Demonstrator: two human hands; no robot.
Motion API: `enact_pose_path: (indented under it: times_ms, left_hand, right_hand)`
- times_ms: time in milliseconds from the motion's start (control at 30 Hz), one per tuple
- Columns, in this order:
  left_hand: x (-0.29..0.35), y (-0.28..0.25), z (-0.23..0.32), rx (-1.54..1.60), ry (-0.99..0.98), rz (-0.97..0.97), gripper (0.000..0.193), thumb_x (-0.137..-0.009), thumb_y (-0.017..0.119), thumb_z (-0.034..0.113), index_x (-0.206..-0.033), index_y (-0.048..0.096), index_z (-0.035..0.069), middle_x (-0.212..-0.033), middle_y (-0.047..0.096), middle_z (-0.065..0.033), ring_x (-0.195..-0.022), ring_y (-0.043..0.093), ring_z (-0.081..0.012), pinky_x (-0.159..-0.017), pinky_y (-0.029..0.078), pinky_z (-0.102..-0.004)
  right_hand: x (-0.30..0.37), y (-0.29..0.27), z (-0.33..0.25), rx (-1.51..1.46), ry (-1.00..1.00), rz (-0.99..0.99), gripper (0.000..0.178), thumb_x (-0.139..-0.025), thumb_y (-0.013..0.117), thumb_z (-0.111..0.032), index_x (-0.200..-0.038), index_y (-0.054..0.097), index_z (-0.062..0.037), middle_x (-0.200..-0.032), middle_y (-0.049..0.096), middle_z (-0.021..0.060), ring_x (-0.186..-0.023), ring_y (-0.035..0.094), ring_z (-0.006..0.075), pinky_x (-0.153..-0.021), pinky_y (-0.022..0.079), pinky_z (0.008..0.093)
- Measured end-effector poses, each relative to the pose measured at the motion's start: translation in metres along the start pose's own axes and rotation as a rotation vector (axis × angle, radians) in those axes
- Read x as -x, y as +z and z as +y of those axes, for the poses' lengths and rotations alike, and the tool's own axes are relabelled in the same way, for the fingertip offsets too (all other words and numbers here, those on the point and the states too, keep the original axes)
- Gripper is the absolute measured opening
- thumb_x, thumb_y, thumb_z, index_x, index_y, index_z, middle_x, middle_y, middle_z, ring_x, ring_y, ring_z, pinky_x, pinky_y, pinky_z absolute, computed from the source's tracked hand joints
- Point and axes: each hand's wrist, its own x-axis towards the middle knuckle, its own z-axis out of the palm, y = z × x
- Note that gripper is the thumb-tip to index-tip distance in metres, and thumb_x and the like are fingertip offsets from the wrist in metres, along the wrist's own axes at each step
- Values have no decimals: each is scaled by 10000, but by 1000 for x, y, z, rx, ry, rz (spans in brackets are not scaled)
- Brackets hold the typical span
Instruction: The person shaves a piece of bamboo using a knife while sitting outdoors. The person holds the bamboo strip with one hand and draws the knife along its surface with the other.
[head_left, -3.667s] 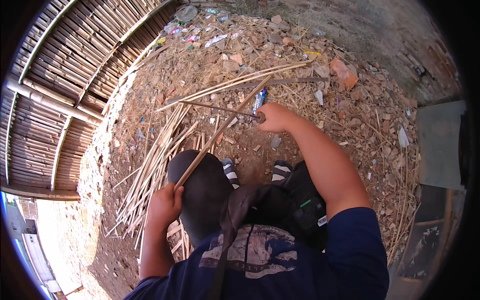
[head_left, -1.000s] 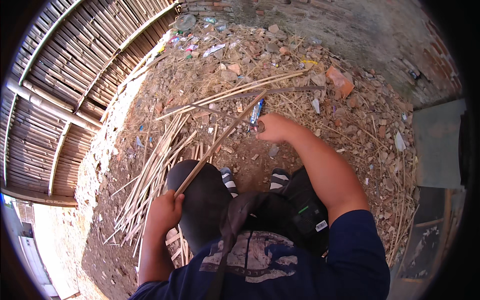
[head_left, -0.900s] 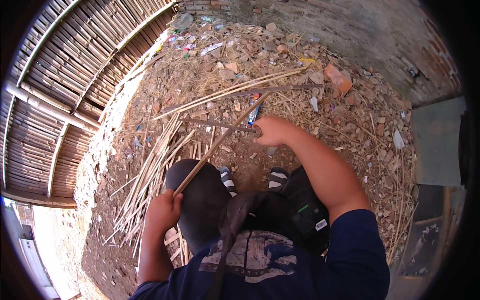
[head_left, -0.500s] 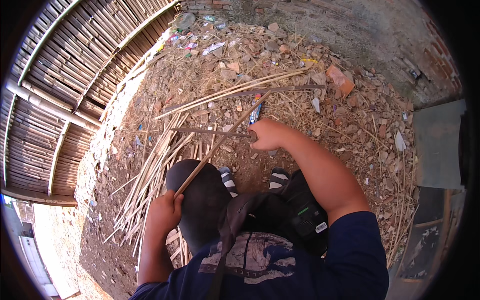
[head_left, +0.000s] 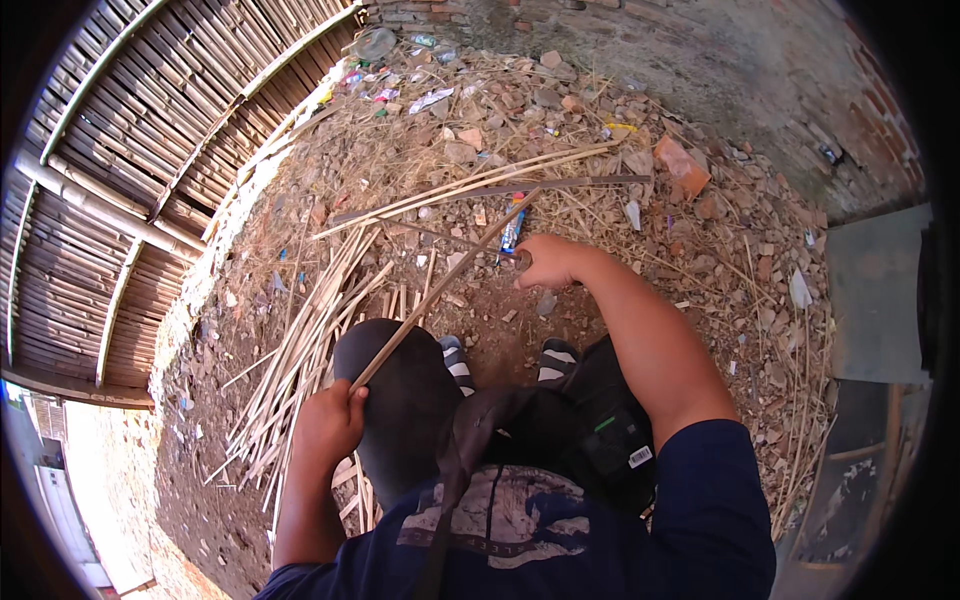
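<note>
My left hand (head_left: 328, 422) is closed around the lower end of a long bamboo strip (head_left: 428, 300), beside my left knee. The strip slants up and away to the right over the ground. My right hand (head_left: 548, 262) grips the handle of a long, thin-bladed knife (head_left: 430, 233). Its dark blade points left and crosses the strip near the upper part; I cannot tell whether they touch. Left of my knee lies a loose pile of split bamboo strips (head_left: 300, 345).
More pale strips (head_left: 470, 182) and a dark flat bar (head_left: 560, 183) lie ahead on rubble-strewn ground. A broken brick (head_left: 682, 166) sits near the brick wall (head_left: 720, 70). A bamboo slat panel (head_left: 130, 130) stands left, a grey panel (head_left: 880, 295) right.
My right hand has moved slightly right, and the knife's blade has tilted so its tip sits farther away. My left hand and the strip have hardly moved.
</note>
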Motion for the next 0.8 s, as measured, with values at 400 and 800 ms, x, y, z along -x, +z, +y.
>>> enact_pose_path:
  times_ms: [400, 800]
  left_hand:
    - [-2, -3, -1, 60, -5, -39, 284, -1004, 591, 272, -913, 606, 3, -788, 666, -271, -791, 652, -495, -703, 491, -568]
    - [-5, -4, -3, 53, 18, -58, 305, -1009, 583, 285, -909, 609, -2, -790, 662, -278, -781, 651, -490, -702, 490, -573]
  right_hand:
    - [-10, -1, 4, 31, -29, -62, 746, -757, 794, -394, -1356, 615, 14, -1082, 733, 212, -1018, 707, 349, -906, 553, 437]
    - [-10, 12, 1, 74, -30, -34, 557, -736, 714, -298, -1219, 690, -22, -1164, 703, 250, -1087, 683, 383, -924, 552, 453]
